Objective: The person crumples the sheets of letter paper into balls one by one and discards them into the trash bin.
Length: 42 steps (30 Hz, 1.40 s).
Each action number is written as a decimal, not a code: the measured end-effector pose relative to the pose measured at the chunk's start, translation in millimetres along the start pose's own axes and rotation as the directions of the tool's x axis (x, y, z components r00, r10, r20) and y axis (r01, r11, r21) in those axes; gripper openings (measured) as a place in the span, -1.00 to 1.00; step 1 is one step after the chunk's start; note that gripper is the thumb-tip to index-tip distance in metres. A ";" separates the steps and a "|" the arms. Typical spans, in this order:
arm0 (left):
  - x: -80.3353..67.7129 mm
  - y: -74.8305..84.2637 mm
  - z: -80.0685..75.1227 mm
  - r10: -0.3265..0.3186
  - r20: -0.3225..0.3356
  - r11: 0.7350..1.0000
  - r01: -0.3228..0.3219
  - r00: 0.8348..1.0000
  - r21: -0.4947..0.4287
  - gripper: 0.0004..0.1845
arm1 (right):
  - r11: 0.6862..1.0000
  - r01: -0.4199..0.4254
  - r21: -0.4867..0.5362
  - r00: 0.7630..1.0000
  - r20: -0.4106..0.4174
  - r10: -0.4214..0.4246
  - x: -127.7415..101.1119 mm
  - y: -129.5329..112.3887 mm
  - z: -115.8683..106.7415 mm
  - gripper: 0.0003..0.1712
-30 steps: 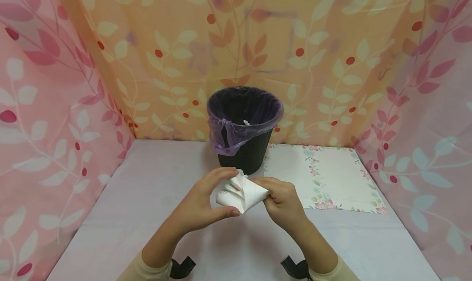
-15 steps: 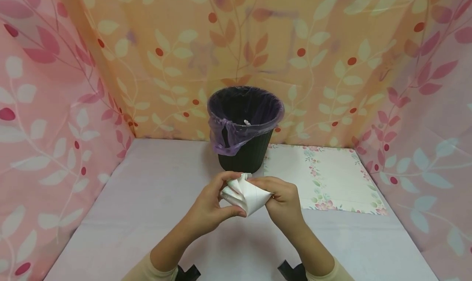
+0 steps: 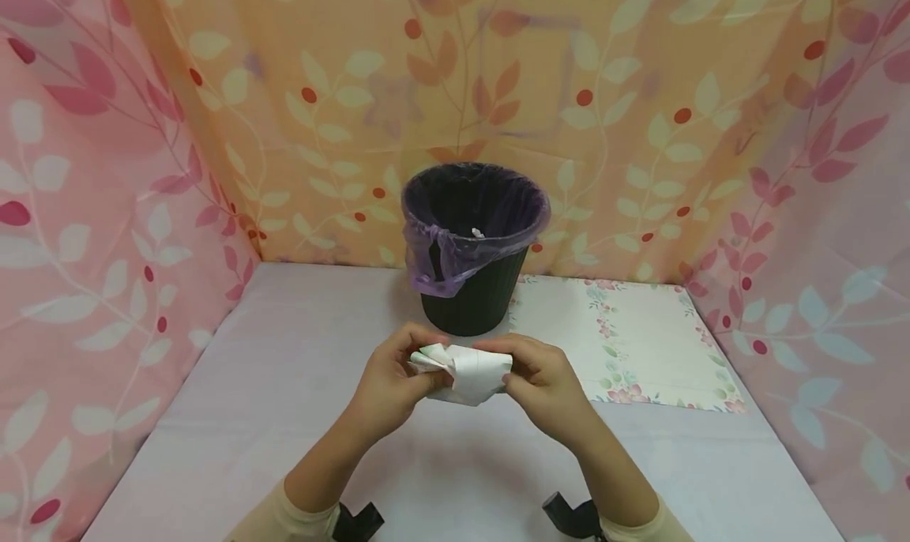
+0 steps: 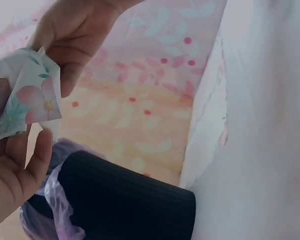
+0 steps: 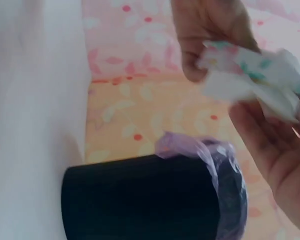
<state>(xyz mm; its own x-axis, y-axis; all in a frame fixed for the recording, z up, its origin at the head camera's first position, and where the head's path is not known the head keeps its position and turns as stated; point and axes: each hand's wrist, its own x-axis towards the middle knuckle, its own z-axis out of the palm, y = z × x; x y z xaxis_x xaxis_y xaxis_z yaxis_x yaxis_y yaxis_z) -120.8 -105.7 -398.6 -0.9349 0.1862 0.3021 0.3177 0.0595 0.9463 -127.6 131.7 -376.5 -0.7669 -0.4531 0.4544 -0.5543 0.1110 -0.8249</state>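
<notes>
Crumpled floral paper [image 3: 460, 372] is pinched between both hands, left hand [image 3: 389, 384] and right hand [image 3: 547, 384] each curled round an end, held above the table [image 3: 284, 415] just in front of the black bin [image 3: 472, 246] with the purple liner. Looks like the scrunching is mostly done but it's not a tight ball yet. Another flat floral sheet [image 3: 633, 340] sits untouched beside the bin, and nothing's gone in from this handful.

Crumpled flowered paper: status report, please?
Left hand and right hand grip crumpled flowered white paper. Black bin with purple liner behind. Nothing between.
</notes>
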 end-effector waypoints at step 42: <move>-3.9 3.3 5.9 0.153 0.190 0.974 -0.180 0.970 0.134 -0.35 | 0.940 -0.251 0.230 0.940 -0.172 0.293 4.6 10.4 -2.5 -0.74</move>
<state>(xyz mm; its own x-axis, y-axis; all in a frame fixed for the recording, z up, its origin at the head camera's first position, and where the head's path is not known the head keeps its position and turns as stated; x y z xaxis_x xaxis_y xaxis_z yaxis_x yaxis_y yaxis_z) -115.2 -100.4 -397.3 -0.8278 0.3758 0.4165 0.4994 0.1555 0.8523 -137.7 133.0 -382.2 -0.9395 -0.2411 0.2433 -0.2541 0.0146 -0.9671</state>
